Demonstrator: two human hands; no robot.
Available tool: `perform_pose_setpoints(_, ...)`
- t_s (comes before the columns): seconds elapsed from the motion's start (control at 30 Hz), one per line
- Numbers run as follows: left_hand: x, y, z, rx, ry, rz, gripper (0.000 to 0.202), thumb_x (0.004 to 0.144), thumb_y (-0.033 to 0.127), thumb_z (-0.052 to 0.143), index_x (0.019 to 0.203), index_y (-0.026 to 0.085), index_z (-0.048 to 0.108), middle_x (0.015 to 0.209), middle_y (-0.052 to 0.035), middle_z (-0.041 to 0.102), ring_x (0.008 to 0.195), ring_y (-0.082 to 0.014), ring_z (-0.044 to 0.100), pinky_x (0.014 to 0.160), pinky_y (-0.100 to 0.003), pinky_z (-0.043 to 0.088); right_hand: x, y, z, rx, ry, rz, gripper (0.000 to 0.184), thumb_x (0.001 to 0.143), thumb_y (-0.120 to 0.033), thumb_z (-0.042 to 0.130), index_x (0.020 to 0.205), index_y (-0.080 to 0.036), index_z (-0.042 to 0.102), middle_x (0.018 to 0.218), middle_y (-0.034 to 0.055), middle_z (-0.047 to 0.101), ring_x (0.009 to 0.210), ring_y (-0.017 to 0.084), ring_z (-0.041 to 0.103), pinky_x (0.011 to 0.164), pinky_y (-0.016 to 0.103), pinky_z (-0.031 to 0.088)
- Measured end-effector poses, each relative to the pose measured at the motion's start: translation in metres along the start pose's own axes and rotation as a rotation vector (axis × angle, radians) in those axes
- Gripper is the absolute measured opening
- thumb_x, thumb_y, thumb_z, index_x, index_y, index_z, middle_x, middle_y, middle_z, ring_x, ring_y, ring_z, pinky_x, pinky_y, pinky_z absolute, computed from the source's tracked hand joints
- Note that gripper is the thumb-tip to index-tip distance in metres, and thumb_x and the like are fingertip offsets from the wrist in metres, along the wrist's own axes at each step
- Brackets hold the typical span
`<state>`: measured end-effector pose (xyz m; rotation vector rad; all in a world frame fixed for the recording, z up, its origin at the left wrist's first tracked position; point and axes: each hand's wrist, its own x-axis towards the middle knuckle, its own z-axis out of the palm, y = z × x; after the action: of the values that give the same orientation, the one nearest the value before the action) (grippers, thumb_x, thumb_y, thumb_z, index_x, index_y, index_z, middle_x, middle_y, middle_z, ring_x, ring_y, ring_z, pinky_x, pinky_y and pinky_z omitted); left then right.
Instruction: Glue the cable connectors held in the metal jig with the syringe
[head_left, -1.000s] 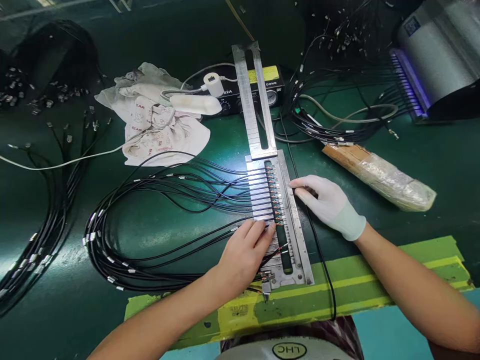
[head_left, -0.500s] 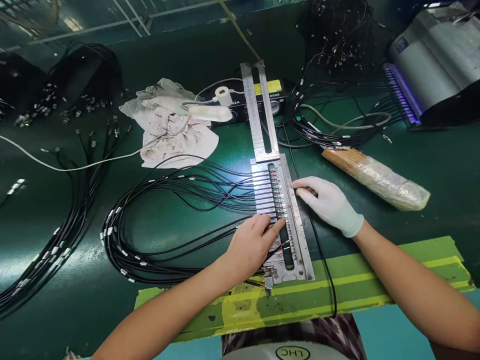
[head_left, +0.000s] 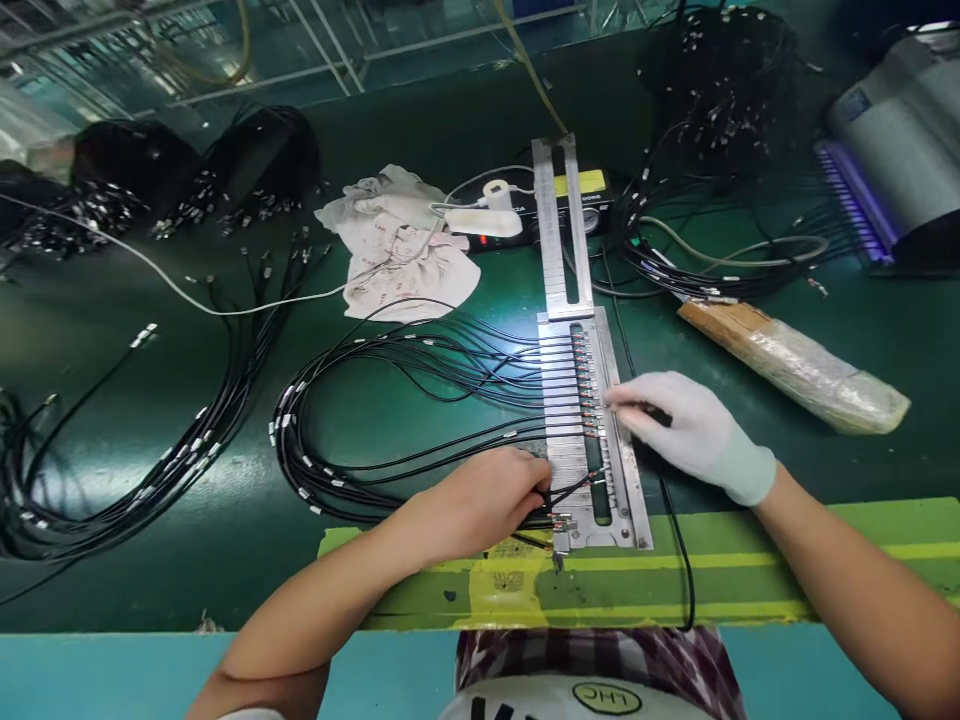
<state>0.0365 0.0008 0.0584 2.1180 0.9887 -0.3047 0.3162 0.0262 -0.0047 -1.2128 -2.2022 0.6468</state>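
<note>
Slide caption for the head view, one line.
Bare left hand at black cables running into a slotted metal fixture, gloved right hand at the fixture's opposite edge.

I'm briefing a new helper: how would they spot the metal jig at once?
On the green table, find black cables looping in from the left. Their ends lie across the metal jig, a long slotted plate between the bare left hand and gloved right hand. Its row of cables sets it apart from the slotted frame beyond.
</note>
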Motion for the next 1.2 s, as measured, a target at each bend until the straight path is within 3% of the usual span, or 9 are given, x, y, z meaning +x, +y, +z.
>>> perform_pose_setpoints(0.17, 0.001, -0.004, 0.006, -0.011, 0.041, 0.019, 0.007, 0.094, 0.015, 0.052, 0.091, 0.020, 0.055, 0.095, -0.0019, 0.063, 0.090, -0.0187, 0.059, 0.076, -0.029, 0.042, -0.012, -0.017, 0.008, 0.088, -0.118, -0.188, 0.020, 0.094, -0.026, 0.066, 0.114, -0.027, 0.069, 0.101, -0.0012, 0.077, 0.088, 0.015, 0.071, 0.080, 0.030, 0.050)
perform_pose_setpoints(0.37, -0.004, -0.007, -0.004, -0.016, 0.109, -0.001, 0.008, 0.095, 0.018, 0.049, 0.089, 0.020, 0.054, 0.090, -0.0007, 0.061, 0.084, -0.0174, 0.057, 0.073, -0.028, 0.041, -0.012, -0.029, 0.002, 0.269, -0.220, -0.189, 0.011, 0.093, -0.024, 0.066, 0.102, -0.025, 0.072, 0.086, -0.0007, 0.075, 0.076, 0.013, 0.067, 0.073, 0.028, 0.047)
perform_pose_setpoints(0.43, -0.007, -0.006, -0.011, -0.027, 0.086, 0.017, 0.007, 0.094, 0.018, 0.051, 0.089, 0.021, 0.056, 0.087, 0.0000, 0.063, 0.082, -0.0166, 0.058, 0.072, -0.027, 0.041, -0.011, -0.036, -0.003, 0.372, -0.335, -0.191, 0.009, 0.093, -0.025, 0.065, 0.093, -0.024, 0.073, 0.080, -0.0007, 0.074, 0.072, 0.013, 0.065, 0.071, 0.028, 0.047)
perform_pose_setpoints(0.57, -0.015, -0.009, -0.018, -0.063, -0.079, 0.211, 0.022, 0.094, 0.009, 0.049, 0.092, 0.024, 0.065, 0.093, 0.0018, 0.069, 0.088, -0.0141, 0.064, 0.075, -0.023, 0.043, -0.009, -0.049, -0.014, 0.583, -0.680, -0.205, 0.011, 0.092, -0.028, 0.065, 0.090, -0.025, 0.076, 0.080, 0.0009, 0.075, 0.074, 0.015, 0.068, 0.074, 0.028, 0.050)
perform_pose_setpoints(0.63, -0.015, -0.013, -0.014, 0.003, -0.062, 0.166, 0.026, 0.093, 0.006, 0.047, 0.091, 0.023, 0.066, 0.092, 0.0009, 0.069, 0.086, -0.0149, 0.065, 0.072, -0.024, 0.043, -0.008, -0.048, -0.019, 0.612, -0.725, -0.175, 0.013, 0.092, -0.028, 0.065, 0.090, -0.025, 0.077, 0.080, 0.0020, 0.075, 0.075, 0.016, 0.069, 0.075, 0.028, 0.051)
perform_pose_setpoints(0.77, -0.008, -0.019, -0.002, 0.197, 0.008, 0.009, 0.011, 0.088, 0.010, 0.059, 0.083, 0.019, 0.063, 0.084, -0.0031, 0.068, 0.078, -0.0203, 0.066, 0.063, -0.030, 0.040, -0.006, -0.033, -0.023, 0.641, -0.599, -0.013, 0.016, 0.094, -0.029, 0.062, 0.092, -0.023, 0.077, 0.085, 0.0035, 0.075, 0.077, 0.016, 0.069, 0.072, 0.027, 0.052)
perform_pose_setpoints(0.93, -0.003, -0.015, 0.002, 0.268, -0.036, 0.045, 0.010, 0.084, 0.011, 0.064, 0.078, 0.019, 0.064, 0.083, -0.0039, 0.066, 0.073, -0.0211, 0.065, 0.060, -0.031, 0.039, -0.007, -0.023, -0.015, 0.577, -0.430, 0.199, 0.022, 0.095, -0.037, 0.060, 0.095, -0.023, 0.077, 0.088, 0.0044, 0.074, 0.079, 0.018, 0.068, 0.073, 0.029, 0.053)
perform_pose_setpoints(1.2, -0.004, -0.012, 0.012, 0.389, 0.018, 0.083, 0.008, 0.084, 0.011, 0.059, 0.080, 0.017, 0.062, 0.081, -0.0067, 0.065, 0.075, -0.0230, 0.064, 0.059, -0.032, 0.038, -0.007, -0.008, 0.000, 0.579, -0.148, 0.478, 0.031, 0.095, -0.048, 0.059, 0.094, -0.021, 0.076, 0.086, 0.0036, 0.073, 0.073, 0.016, 0.063, 0.070, 0.028, 0.052)
